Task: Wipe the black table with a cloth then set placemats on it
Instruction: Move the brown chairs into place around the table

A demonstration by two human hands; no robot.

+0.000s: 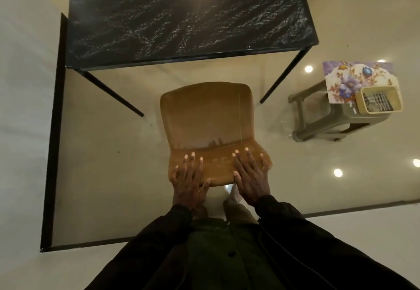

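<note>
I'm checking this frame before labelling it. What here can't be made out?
All from the head view:
- Black table: far end cut off by the top edge.
- Basket on the stool: striped fabric inside, too small to identify as a cloth.
- Floral placemats: count unclear, partly covered by the basket.
- Chair: legs hidden beneath its seat.
- Left hand and right hand: palms hidden against the chair back.
</note>
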